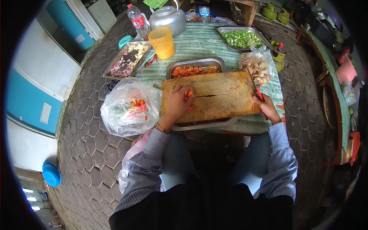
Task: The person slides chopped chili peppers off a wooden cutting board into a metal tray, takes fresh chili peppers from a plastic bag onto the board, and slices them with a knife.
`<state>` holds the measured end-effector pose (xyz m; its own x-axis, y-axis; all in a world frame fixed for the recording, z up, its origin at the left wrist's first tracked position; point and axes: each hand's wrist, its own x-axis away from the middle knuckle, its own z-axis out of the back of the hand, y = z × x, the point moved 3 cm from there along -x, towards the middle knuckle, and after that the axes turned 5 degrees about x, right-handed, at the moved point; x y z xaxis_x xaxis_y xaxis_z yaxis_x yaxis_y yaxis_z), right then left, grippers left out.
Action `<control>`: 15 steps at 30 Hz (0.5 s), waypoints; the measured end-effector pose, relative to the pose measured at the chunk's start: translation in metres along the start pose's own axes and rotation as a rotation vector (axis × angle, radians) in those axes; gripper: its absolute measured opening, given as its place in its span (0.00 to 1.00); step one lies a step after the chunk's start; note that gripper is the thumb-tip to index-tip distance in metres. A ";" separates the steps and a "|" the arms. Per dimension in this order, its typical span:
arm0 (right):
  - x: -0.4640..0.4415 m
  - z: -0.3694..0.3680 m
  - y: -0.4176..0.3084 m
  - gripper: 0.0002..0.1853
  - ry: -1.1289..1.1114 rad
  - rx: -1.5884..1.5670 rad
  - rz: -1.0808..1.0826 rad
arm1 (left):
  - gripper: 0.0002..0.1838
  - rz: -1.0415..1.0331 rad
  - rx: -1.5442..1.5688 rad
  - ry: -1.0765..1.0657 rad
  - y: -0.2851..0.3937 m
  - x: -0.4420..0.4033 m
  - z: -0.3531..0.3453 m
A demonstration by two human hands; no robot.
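A worn wooden cutting board (pixel 214 101) lies across a metal tray (pixel 222 63) that holds red and orange chilies (pixel 191 71). My left hand (pixel 178 101) is at the board's left part, its fingers closed round a few red chilies (pixel 188 94). At the board's right edge, my right hand (pixel 268 108) grips a knife with a red handle (pixel 259 94); its dark blade points away from me and shows only in part. Left of the board, a clear plastic bag (pixel 126 122) has more chilies inside.
Beyond the board stand a yellow cup (pixel 161 44), a kettle (pixel 168 23) and a plastic bottle (pixel 136 19). A tray of chopped onions (pixel 130 57) is at left, a tray of sliced greens (pixel 241 39) at right, near a bag of brownish pieces (pixel 256 65).
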<state>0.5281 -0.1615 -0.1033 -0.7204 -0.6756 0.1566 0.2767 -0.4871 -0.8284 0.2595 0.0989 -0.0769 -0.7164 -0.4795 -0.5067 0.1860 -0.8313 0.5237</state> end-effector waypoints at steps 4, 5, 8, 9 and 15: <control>-0.001 0.002 0.003 0.21 -0.002 0.002 0.006 | 0.21 -0.031 0.028 0.018 0.003 0.001 0.006; 0.000 0.003 0.002 0.21 -0.001 0.000 0.000 | 0.22 -0.072 0.002 0.040 0.004 0.001 0.008; 0.000 0.004 0.001 0.20 0.008 0.010 -0.005 | 0.23 -0.104 -0.055 0.089 0.014 0.003 0.016; 0.000 0.004 0.000 0.20 0.007 0.010 -0.006 | 0.22 -0.102 -0.084 0.117 0.018 0.003 0.018; 0.000 0.011 0.000 0.19 0.166 0.103 0.043 | 0.12 -0.170 -0.222 -0.076 0.030 0.000 0.007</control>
<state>0.5347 -0.1677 -0.0975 -0.7989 -0.6010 0.0244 0.3670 -0.5192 -0.7719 0.2600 0.0760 -0.0562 -0.7966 -0.3128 -0.5173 0.1961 -0.9431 0.2685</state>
